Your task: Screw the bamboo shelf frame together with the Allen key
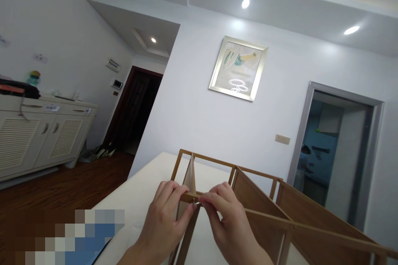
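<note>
Wooden frame [258,192] rests on the pale surface [137,186]. My left hand [166,211] is closed on its near rail, seemingly to keep the joint steady, while my right hand [226,217] pinches, fingertips nearly together, a small metal piece [196,203] at this joint.

Two hands [168,215], one wooden frame [248,194], three lit ceiling lights [245,3], one framed picture [236,56] and two louvred cabinet doors [65,138] show.
</note>
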